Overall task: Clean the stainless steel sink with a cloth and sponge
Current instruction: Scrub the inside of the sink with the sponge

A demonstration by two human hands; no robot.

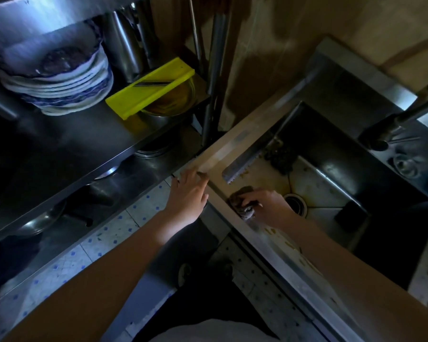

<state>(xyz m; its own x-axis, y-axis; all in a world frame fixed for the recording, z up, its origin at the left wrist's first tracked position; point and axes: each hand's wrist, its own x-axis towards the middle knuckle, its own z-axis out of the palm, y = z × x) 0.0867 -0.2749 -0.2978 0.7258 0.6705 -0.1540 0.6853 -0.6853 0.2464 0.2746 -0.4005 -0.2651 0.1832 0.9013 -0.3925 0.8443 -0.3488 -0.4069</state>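
Observation:
The stainless steel sink [314, 183] fills the right half of the view, its floor stained yellow-brown around the round drain [297, 204]. My right hand [269, 206] reaches into the basin and grips a dark scrubbing cloth [242, 201] against the near inner wall. My left hand [189, 193] rests on the sink's front rim [232, 149] near its left corner, fingers extended. A dark rectangular sponge [351, 216] lies on the sink floor to the right of the drain. Dark debris [279, 156] sits in the far left corner of the basin.
A faucet [391, 127] juts over the basin from the right. A metal shelf on the left holds stacked blue-patterned plates [67, 80], a yellow slicer [150, 87] over a glass bowl, and pans [42, 218] below. Tiled floor [104, 240] lies beneath.

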